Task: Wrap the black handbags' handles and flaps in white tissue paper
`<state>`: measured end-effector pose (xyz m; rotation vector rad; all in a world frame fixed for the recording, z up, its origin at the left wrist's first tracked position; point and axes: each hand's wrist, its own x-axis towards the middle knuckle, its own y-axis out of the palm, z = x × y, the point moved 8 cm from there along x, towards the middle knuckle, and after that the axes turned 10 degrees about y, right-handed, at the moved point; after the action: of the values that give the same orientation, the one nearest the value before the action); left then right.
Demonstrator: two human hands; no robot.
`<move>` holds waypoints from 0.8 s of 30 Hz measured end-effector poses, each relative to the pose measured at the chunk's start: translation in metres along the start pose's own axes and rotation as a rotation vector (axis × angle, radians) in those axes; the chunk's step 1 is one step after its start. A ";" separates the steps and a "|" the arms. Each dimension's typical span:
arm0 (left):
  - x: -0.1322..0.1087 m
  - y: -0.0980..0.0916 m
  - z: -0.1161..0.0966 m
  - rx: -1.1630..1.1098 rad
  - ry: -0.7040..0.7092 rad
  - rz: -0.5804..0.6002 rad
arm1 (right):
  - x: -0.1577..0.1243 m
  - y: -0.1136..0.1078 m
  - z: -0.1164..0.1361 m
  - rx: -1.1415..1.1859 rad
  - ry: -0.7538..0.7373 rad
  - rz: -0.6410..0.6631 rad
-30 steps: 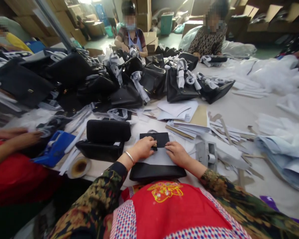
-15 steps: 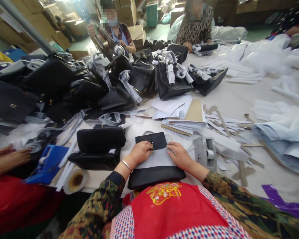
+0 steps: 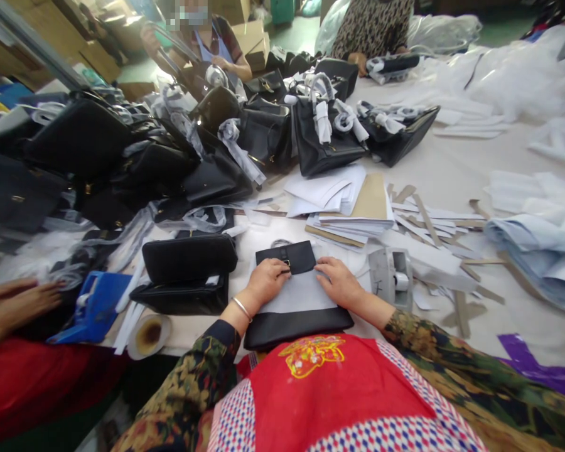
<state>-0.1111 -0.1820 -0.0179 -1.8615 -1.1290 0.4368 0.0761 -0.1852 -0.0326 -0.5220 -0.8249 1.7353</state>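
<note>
A black handbag (image 3: 299, 325) lies flat at the table's front edge, just before my apron. White sheet material (image 3: 301, 295) covers its middle, and its black flap (image 3: 304, 256) with a small gold-coloured buckle shows beyond the sheet. My left hand (image 3: 269, 280) rests with fingers stretched over the sheet and the flap's left part, beside the buckle. At the right end of the flap lies my right hand (image 3: 341, 284), fingers extended on the sheet's edge. Neither hand is wrapped around anything. Partly hidden behind the flap is a wrapped handle (image 3: 280, 243).
Left of my arms stand a black bag with its lid up (image 3: 188, 260), a tape roll (image 3: 148, 336) and a blue tape dispenser (image 3: 96, 307). A grey dispenser (image 3: 390, 278) is at right. Beyond are paper sheets (image 3: 343, 216) and piled black handbags (image 3: 324, 141). A co-worker's hands (image 3: 26, 304) are far left.
My head view has tilted down slightly, so the background sits higher. Both hands stay about the flap, with only slight finger shifts. The bag lies as before.
</note>
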 end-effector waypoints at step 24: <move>-0.087 -0.019 0.080 -0.101 -0.842 -0.182 | 0.018 0.021 -0.064 0.240 0.635 0.182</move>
<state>-0.2197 -0.2107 -0.0582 -1.6554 -1.8750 1.1334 0.1018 -0.1543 -0.0896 -0.9376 -0.1203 1.6539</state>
